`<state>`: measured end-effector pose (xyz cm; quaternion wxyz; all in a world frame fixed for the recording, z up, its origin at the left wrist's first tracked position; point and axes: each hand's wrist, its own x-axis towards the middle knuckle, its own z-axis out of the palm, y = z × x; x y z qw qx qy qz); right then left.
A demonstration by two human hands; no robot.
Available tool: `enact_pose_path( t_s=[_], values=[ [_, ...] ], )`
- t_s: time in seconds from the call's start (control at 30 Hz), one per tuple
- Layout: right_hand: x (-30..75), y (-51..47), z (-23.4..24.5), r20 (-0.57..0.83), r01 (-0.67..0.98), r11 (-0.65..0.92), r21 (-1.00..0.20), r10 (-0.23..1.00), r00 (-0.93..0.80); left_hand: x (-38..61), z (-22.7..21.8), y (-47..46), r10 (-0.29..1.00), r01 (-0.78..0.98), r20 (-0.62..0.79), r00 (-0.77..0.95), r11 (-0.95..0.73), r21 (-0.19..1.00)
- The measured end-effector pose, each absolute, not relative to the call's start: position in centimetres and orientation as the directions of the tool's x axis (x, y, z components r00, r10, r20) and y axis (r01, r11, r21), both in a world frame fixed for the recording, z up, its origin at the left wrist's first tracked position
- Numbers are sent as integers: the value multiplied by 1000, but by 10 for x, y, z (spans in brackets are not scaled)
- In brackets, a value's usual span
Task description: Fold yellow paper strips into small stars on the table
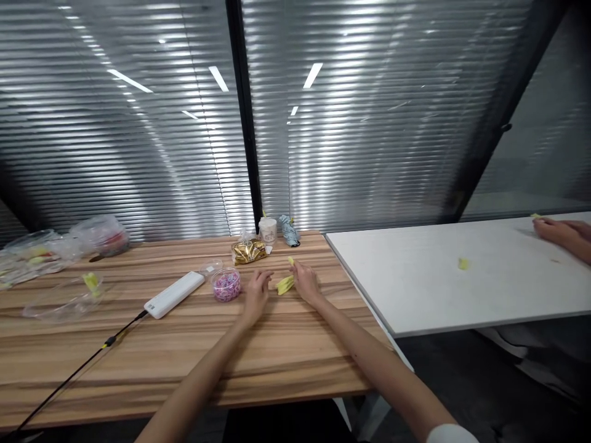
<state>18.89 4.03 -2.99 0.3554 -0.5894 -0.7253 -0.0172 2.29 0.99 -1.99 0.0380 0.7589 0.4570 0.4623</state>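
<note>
Left hand [256,295]: is hovering, fingers spread, beside the yellow piece [285,285].
Right hand [305,283]: is touching its end; pinch unclear.
Technique: holding both ends flat against the surface [184,344] seems best.

Both bare forearms reach toward 12 o'clock, converging. Left hand [256,294] palm-down, fingers loosely spread. Right hand [305,283] at its 3 o'clock, fingers curled, grip unclear.
</note>
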Motion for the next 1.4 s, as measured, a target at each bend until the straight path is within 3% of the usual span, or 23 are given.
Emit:
enact_pose_path(
  t_s=[0.23, 0.33, 0.5, 0.63, 0.73, 0.97, 1.1, 1.4],
  values=[
    [194, 42, -31, 582, 764, 490, -419, 791, -188, 19, -34, 29, 885, 686, 463, 44, -364, 631],
    [192, 43, -33, 619, 714, 571, -404, 746, -246, 16, -33, 26, 915, 656, 397, 73, -344, 672],
    [190, 45, -38, 615, 691, 621, -369, 721, -319, 26, -27, 19, 849, 658, 422, 318, -518, 547],
    [190, 43, -36, 616, 680, 642, -354, 707, -347, 27, -27, 19, 835, 686, 433, 340, -535, 493],
    [191, 41, -34, 635, 677, 628, -384, 712, -300, 23, -29, 21, 851, 686, 436, 293, -505, 524],
    [195, 46, -35, 705, 708, 483, -515, 709, 30, 17, -37, 30, 914, 585, 397, 87, -369, 722],
    [195, 48, -36, 684, 669, 470, -575, 725, 78, 16, -36, 30, 932, 522, 363, 12, -315, 792],
    [176, 39, -39, 480, 304, 432, -849, 872, 101, 21, -27, 21, 928, 439, 369, -59, -307, 844]
  ],
)
